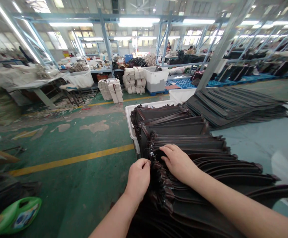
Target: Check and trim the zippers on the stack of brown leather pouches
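Note:
Dark, flat fabric-like pieces with brownish edges [196,145] lie closely stacked in overlapping rows in front of me. Loose pale threads [152,153] show along their gathered left ends. My left hand [138,177] is at those ends, thumb and forefinger pinched together; whatever is between them is too small or hidden to name. On top of the pieces, just to the right of the threads, rests my right hand [178,162]. Its thumb and forefinger are apart, and the other fingers are partly hidden.
A white bin rim [129,123] shows under the stack's left side. More dark panels [235,105] lie fanned on the light table [260,138] to the right. A slanting metal post [215,59] rises behind. A green jug [17,216] stands at lower left. White bundles [115,91] sit farther off.

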Demonstrator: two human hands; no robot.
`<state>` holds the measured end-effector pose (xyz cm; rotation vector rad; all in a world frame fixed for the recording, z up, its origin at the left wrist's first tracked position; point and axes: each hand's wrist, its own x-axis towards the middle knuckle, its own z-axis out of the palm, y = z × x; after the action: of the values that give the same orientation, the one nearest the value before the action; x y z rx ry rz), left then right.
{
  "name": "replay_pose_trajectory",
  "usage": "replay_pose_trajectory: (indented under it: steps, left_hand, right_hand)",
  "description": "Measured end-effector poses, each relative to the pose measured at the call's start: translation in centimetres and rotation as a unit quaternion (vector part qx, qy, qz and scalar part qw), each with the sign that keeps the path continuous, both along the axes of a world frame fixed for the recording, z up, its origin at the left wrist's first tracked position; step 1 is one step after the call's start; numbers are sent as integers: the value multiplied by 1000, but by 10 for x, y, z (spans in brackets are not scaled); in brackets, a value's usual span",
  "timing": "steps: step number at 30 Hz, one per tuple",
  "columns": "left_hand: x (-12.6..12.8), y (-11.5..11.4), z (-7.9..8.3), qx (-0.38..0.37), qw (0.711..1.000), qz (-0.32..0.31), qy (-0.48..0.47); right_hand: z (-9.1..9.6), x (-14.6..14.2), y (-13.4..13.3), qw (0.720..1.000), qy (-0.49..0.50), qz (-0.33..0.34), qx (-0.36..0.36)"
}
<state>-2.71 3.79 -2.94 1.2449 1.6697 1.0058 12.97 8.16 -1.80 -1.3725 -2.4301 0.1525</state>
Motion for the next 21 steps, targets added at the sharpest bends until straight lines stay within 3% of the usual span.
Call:
replay_pose_trajectory:
  steps: [4,7,14,18,21]
  left_hand:
    - [2,10,-2,-19,965,-12,-260]
    - [8,20,3,-43,934,-17,-355]
    - [29,27,3,-64,927,141,-343]
    - [33,25,-1,-56,927,160,-336]
    - [30,24,0,-49,929,140,-338]
  right_hand:
    - [1,1,1,1000,5,-8,-1]
    - [7,0,-2,1000,-6,-4,-4]
    - [18,-2,-17,998,-33,30,-35]
    - [19,-1,-18,996,-50,52,-55]
    - [20,0,-17,996,-41,52,-57]
